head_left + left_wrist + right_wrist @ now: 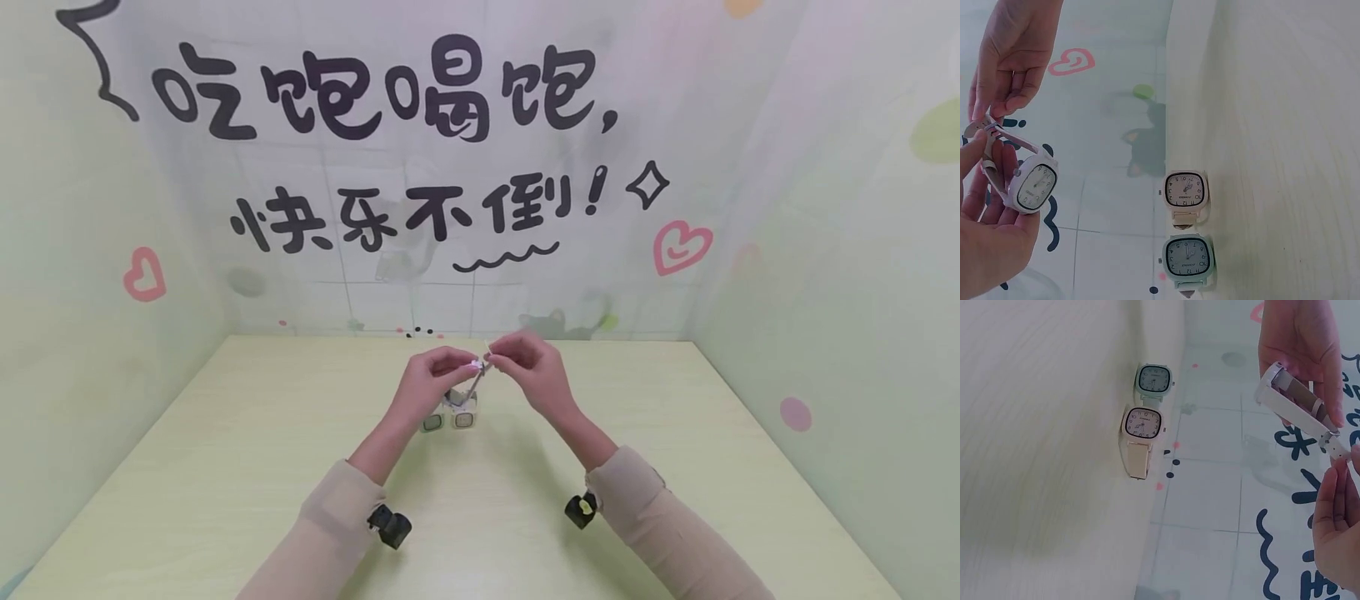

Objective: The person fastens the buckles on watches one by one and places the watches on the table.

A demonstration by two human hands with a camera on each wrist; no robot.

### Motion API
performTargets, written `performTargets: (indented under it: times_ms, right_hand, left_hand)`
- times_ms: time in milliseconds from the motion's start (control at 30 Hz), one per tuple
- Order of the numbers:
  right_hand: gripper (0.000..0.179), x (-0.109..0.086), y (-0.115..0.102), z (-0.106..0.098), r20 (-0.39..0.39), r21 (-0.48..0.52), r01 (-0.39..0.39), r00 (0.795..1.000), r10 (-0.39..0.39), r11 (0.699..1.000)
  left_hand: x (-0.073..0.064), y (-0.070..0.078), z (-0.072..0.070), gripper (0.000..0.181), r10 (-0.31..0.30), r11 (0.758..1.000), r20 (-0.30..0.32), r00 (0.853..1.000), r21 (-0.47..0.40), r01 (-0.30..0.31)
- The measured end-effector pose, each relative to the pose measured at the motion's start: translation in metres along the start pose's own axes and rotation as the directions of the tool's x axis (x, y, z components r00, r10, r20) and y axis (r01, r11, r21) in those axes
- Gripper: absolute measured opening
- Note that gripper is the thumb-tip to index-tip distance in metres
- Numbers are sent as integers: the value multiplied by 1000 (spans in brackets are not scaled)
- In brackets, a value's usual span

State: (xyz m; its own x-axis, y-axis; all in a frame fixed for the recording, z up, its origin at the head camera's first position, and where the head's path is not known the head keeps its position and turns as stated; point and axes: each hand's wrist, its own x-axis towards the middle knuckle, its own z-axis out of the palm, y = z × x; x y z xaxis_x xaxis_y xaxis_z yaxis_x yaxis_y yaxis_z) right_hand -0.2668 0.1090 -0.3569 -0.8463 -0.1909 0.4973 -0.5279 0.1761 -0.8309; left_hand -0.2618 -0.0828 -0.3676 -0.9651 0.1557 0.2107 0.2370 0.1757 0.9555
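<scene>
A white wristwatch [1037, 186] with a squarish, black-rimmed dial is held up in the air, its strap bent into a loop. My left hand [427, 383] grips the watch near the buckle, thumb on the strap and fingers behind it. Thumb and fingertips of my right hand [534, 372] pinch the strap end [1336, 449] at the buckle. On the table below lie two similar watches side by side, a cream watch [1185, 189] and a mint green watch [1189, 256]. The left fingers partly cover the held strap.
The pale wood table [262, 467] ends at a back wall [300, 300] printed with dark characters and pink hearts. Side walls [825, 350] stand on both sides. A black wrist camera [392, 527] sits at each sleeve cuff.
</scene>
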Motion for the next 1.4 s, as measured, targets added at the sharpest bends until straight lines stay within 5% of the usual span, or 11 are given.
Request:
performTargets:
  times_ms: [400,800,1000,1267,1400]
  right_hand:
    - [9,-4,1,-2,64,-263,139,990,-127,955]
    - [9,-5,-5,0,207,-492,342,939,-274,800]
    - [10,-4,-10,-6,217,-490,295,953,-212,821]
    - [9,1,-11,-7,261,-546,366,929,-262,754]
    - [9,2,-8,-5,202,-543,353,936,-289,762]
  left_hand:
    - [1,0,-1,26,-7,999,-30,1000,43,8]
    - [-8,-11,-2,24,10,998,-87,996,67,-4]
    - [-10,-11,4,23,17,999,-121,992,38,-13]
    - [-4,-9,8,22,34,997,-117,993,67,-27]
    - [1,-2,9,21,48,993,-97,994,111,-37]
